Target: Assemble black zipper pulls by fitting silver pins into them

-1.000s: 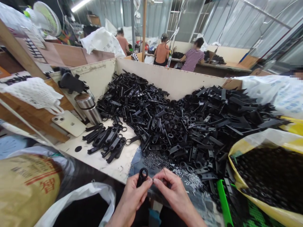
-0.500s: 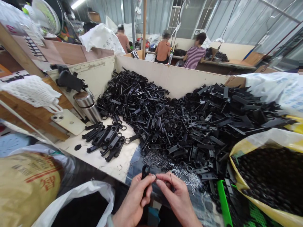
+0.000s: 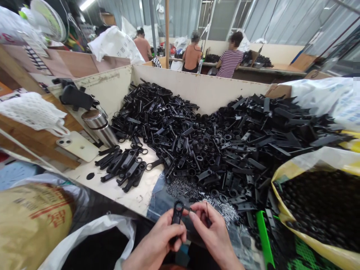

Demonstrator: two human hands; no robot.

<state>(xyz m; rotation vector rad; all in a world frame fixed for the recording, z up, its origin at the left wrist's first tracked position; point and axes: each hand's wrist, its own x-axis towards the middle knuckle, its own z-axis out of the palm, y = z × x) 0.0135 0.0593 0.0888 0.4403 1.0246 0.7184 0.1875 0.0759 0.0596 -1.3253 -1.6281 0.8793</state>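
Note:
My left hand [image 3: 161, 236] is closed round a black plastic part with a ring at its end [image 3: 177, 214], the ring pointing up and away from me. Just to its right, my right hand [image 3: 212, 230] has thumb and forefinger pinched together close to the part. What sits in that pinch is too small to make out, and a thin dark piece shows among the other fingers. Beyond the hands lie small dark pieces [image 3: 182, 188] and a scatter of short silver pins [image 3: 225, 210]. A group of similar black ringed parts [image 3: 126, 165] rests on the board to the left.
Heaped black parts [image 3: 180, 127] fill the pale-walled bin [image 3: 213, 90]. At left stand a steel flask [image 3: 102, 129] and a phone [image 3: 77, 146]. Open sacks flank me, one white [image 3: 129, 234], one yellow [image 3: 284, 210], beside a green crate [image 3: 264, 240]. Several people sit behind.
The ringed part has turned so more of its length faces me. My right fingertips have drawn slightly away from my left hand. The whole view has shifted a little.

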